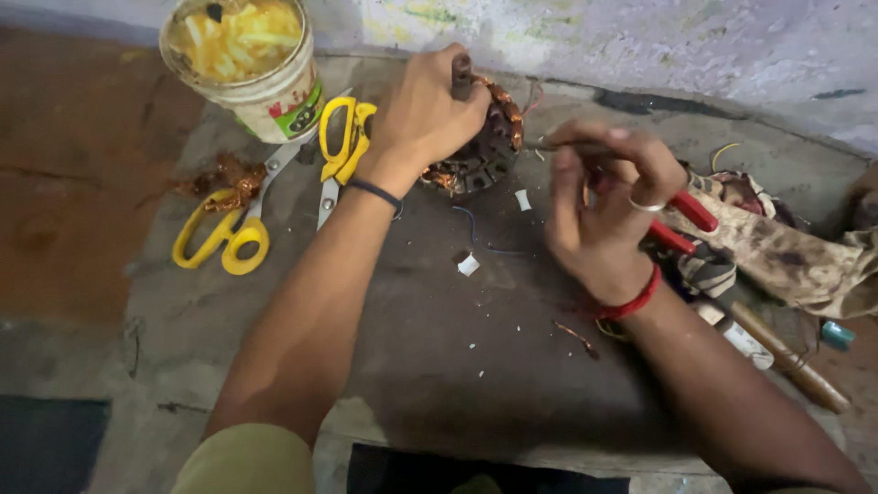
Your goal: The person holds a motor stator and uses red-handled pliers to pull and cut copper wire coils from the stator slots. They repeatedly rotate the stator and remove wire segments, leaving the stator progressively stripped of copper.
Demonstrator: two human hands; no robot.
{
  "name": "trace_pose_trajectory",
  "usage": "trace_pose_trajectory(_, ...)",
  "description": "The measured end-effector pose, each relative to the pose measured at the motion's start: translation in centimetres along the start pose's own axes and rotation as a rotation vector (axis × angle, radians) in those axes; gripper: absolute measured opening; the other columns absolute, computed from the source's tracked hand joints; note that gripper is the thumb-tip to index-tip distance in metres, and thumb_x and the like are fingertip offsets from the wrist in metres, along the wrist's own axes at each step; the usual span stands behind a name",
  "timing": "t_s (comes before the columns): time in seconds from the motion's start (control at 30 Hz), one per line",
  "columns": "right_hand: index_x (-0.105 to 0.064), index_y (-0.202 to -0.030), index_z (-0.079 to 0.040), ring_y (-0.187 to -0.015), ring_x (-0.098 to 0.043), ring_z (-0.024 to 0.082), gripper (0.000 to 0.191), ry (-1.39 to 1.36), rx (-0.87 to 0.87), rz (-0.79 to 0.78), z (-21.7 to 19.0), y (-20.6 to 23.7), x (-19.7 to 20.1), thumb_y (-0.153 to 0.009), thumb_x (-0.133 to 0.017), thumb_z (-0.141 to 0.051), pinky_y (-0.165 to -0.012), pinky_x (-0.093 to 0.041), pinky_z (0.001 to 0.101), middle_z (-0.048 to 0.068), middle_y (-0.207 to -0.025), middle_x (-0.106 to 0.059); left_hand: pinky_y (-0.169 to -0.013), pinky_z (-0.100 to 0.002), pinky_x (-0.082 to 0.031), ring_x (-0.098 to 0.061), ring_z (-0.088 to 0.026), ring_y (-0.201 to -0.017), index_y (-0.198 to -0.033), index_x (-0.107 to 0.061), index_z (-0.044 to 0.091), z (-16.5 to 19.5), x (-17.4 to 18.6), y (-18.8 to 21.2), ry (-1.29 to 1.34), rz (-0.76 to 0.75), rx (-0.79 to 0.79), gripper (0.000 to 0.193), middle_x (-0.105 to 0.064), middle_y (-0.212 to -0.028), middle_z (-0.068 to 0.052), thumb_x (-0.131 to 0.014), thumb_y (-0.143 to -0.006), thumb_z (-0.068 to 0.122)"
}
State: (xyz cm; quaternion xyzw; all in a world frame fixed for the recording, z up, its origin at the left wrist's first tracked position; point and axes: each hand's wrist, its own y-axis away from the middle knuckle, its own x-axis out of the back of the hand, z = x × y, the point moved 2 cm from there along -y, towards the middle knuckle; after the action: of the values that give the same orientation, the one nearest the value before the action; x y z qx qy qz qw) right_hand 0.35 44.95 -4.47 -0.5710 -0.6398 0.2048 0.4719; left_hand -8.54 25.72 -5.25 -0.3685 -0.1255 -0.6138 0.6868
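Stator point(476, 151) with copper windings, on the dark slab beside yellow scissors point(340, 151), clenched in left hand point(425, 114); right hand point(599, 201), just right of stator, pinching thin rod point(572, 146)

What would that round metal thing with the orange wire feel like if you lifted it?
The wound metal core is probably heavy for its size, being thick metal with copper coils. It looks stiff. Being round, it might roll; the left hand grips it firmly.

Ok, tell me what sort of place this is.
Likely a small motor-repair workshop: the left hand grips a copper-wound stator on a worn stone slab, with yellow scissors and red-handled pliers nearby.
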Motion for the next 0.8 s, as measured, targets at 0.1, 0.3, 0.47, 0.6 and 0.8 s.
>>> trace_pose_trajectory(0.1,-0.026,-0.153,-0.009,-0.092,-0.070,0.022,0.063,0.101,-0.085,-0.163,0.0,-0.4,0.0,-0.104,-0.056,0.020,-0.078,-0.059,0.0333,0.018,-0.111,-0.064,-0.074,-0.053,-0.053,-0.066,-0.047,-0.086,-0.093,-0.067,0.002,0.1,-0.1,0.0,-0.008,0.062,-0.074,0.028,-0.070,-0.088,-0.023,-0.069,-0.083,0.028)
trace_pose_trajectory(0.3,-0.009,-0.156,-0.009,-0.093,-0.067,0.025,0.077,0.087,0.002,-0.137,0.0,-0.8,0.0,-0.105,-0.058,0.018,-0.074,-0.060,0.0290,0.032,-0.128,-0.047,-0.074,-0.054,-0.052,-0.066,-0.047,-0.085,-0.093,-0.069,0.002,0.4,-0.4,0.3,-0.070,0.101,-0.169,0.028,-0.070,-0.091,-0.025,-0.072,-0.080,0.026)
trace_pose_trajectory(0.47,-0.022,-0.159,-0.016,-0.065,-0.056,0.028,0.077,0.283,-0.316,-0.363,0.8,-0.3,-0.3,-0.104,-0.071,0.009,-0.062,-0.048,0.0359,0.021,-0.077,-0.054,-0.077,-0.053,-0.052,-0.068,-0.045,-0.086,-0.091,-0.068,0.003,0.4,-0.2,0.0,-0.074,0.021,-0.074,0.025,-0.071,-0.088,-0.023,-0.070,-0.080,0.026)
trace_pose_trajectory(0.6,-0.019,-0.158,-0.019,-0.084,-0.072,0.021,0.067,-0.050,0.010,-0.136,0.2,-0.2,0.2,-0.111,-0.053,0.014,-0.070,-0.062,0.0255,0.019,-0.106,-0.070,-0.076,-0.054,-0.052,-0.067,-0.046,-0.086,-0.091,-0.067,0.002,0.6,-0.1,0.0,-0.085,0.036,-0.082,0.026,-0.071,-0.090,-0.023,-0.071,-0.083,0.027)
trace_pose_trajectory(0.8,-0.024,-0.150,-0.008,-0.078,-0.072,0.017,0.057,0.118,-0.147,-0.234,0.8,-0.4,0.1,-0.108,-0.057,0.011,-0.067,-0.057,0.0261,0.014,-0.096,-0.071,-0.075,-0.052,-0.054,-0.068,-0.046,-0.085,-0.094,-0.068,0.003,0.9,0.0,0.2,-0.058,0.036,-0.123,0.033,-0.070,-0.090,-0.023,-0.075,-0.076,0.030)
